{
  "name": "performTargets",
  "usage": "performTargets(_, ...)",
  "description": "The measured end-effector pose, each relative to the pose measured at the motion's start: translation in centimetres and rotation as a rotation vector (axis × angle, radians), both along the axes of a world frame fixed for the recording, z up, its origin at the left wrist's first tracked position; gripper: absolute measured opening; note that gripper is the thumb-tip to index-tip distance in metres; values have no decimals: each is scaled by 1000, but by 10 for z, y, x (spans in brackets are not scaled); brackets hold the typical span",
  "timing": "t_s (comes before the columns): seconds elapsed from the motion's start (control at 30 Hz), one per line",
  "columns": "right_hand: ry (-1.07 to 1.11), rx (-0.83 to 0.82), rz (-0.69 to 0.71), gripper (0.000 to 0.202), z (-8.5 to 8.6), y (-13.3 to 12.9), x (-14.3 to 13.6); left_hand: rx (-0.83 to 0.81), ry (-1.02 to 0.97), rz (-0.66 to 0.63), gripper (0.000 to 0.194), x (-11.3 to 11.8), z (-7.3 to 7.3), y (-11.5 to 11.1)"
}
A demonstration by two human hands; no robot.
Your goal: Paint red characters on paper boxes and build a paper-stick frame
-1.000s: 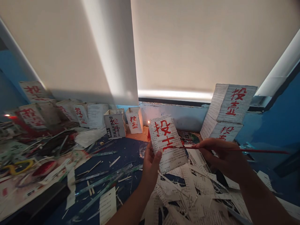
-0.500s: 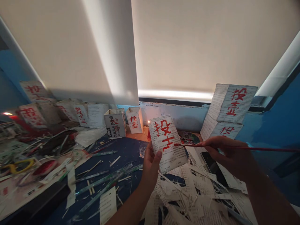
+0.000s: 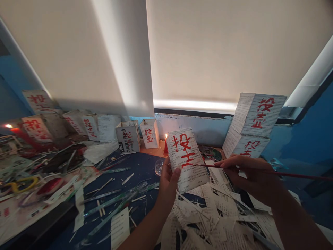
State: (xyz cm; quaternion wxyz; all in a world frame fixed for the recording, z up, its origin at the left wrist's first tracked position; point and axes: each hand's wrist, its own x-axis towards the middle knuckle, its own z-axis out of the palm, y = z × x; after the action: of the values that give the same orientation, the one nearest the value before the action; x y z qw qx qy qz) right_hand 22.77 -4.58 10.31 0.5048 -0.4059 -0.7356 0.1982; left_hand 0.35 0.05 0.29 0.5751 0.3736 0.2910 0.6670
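Note:
My left hand (image 3: 169,182) grips the lower left edge of a paper-covered box (image 3: 196,177), its face printed with small text and tilted toward me. Red brushed characters stand on its upper half. Between the fingers of my right hand (image 3: 247,175) is a thin red paintbrush (image 3: 275,173), pinched near its bristle end. The brush tip rests at or just over the lower red character; I cannot tell if it touches. Behind the box's left edge a red candle (image 3: 165,147) burns. A paint palette (image 3: 212,153) is partly hidden behind the box.
Paper strips (image 3: 208,215) cover the table in front of me. Similar lettered boxes (image 3: 127,137) line the wall, with two stacked boxes (image 3: 262,116) at right. Yellow-handled scissors (image 3: 20,184) lie left, near another lit candle (image 3: 20,133). A clear cup (image 3: 159,166) stands beside the box.
My right hand and the brush have shifted slightly down and left. A red stroke low on the second character looks longer. The held box has moved a little to the right.

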Motion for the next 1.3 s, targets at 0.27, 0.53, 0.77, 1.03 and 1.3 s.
performTargets(0.27,-24,-2,-50,6,1,-2,2,1,8,-28,78,-3,-1,0)
performTargets(0.53,-108,47,-107,8,2,0,13,8,41,0,74,-7,-2,0)
performTargets(0.77,-138,72,-121,7,2,0,16,-19,30,-15,80,-7,-2,0)
performTargets(1.03,-124,83,-130,6,2,0,15,-17,-9,-20,81,-6,-1,0)
performTargets(1.3,-93,17,-29,9,5,-5,4,-39,5,13,81,-3,0,0)
